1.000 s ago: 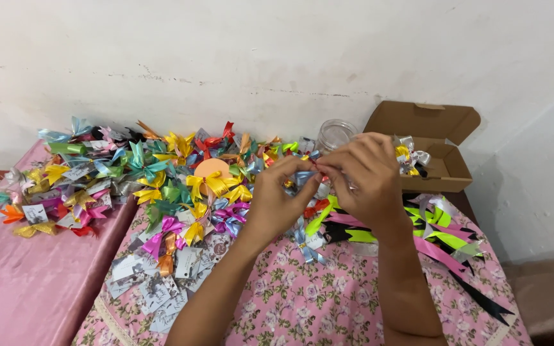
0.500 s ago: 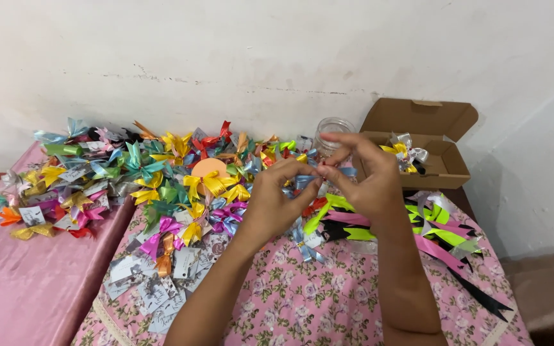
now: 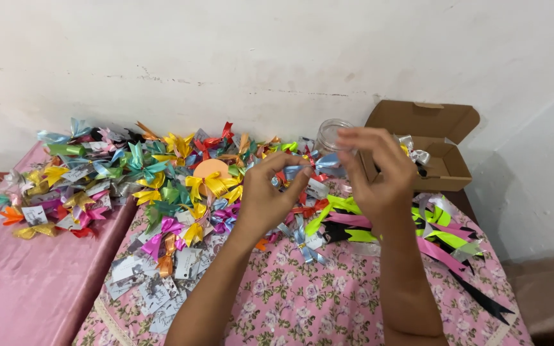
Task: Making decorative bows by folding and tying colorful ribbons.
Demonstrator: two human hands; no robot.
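Note:
My left hand and my right hand are raised together above the table, both pinching a small shiny light-blue ribbon bow between their fingertips. The bow hangs in the gap between the two hands. Below and behind them lies a big heap of finished foil bows in yellow, green, red, pink and blue. Loose ribbon strips in neon green, pink and black lie under my right forearm.
A pink floral tablecloth covers the table. An open brown cardboard box stands at the back right with a silver bow inside. A clear jar sits behind my hands. Small printed cards lie front left. A pink-covered surface adjoins on the left.
Both hands have lifted slightly and drawn apart a little, and the light-blue bow now shows between the fingertips.

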